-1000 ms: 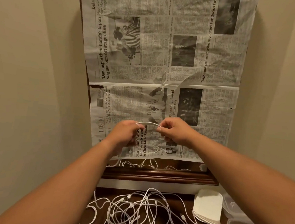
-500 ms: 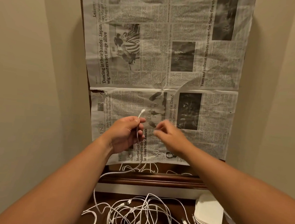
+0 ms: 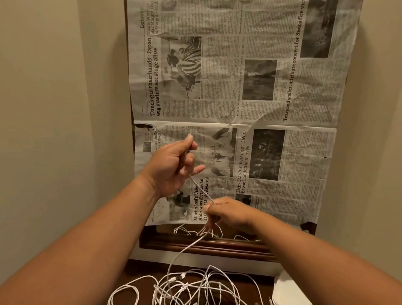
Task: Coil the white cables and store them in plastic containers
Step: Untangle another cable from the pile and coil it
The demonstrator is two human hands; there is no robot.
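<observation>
The person stood facing a frame covered with newspaper (image 3: pixel 236 94) propped against the wall, both arms raised in front of it. The left hand (image 3: pixel 172 167) was loosely curled, its thumb and forefinger pinching one white cable (image 3: pixel 200 188) just below its plug end, which poked up above the fingertips; the other fingers were spread a little. From there the cable ran down on a slant to the right hand (image 3: pixel 228 213), which was closed around it, fingers pinched on the strand. Below that hand the cable dropped to the dark tabletop (image 3: pixel 141 271) and vanished into a tangled pile of cables (image 3: pixel 194 295). A stack of white lids (image 3: pixel 291 303) lay at the right, near the pile; no open container was plainly in view.

It looked like the very start of a coil: one end was secured and a first length drawn out, with no loop yet formed. The next move, I would guess, called for the right hand to carry its length up to the left and lay a loop there, while drawing gently so the strand slipped free of the tangle instead of dragging the whole pile along.
</observation>
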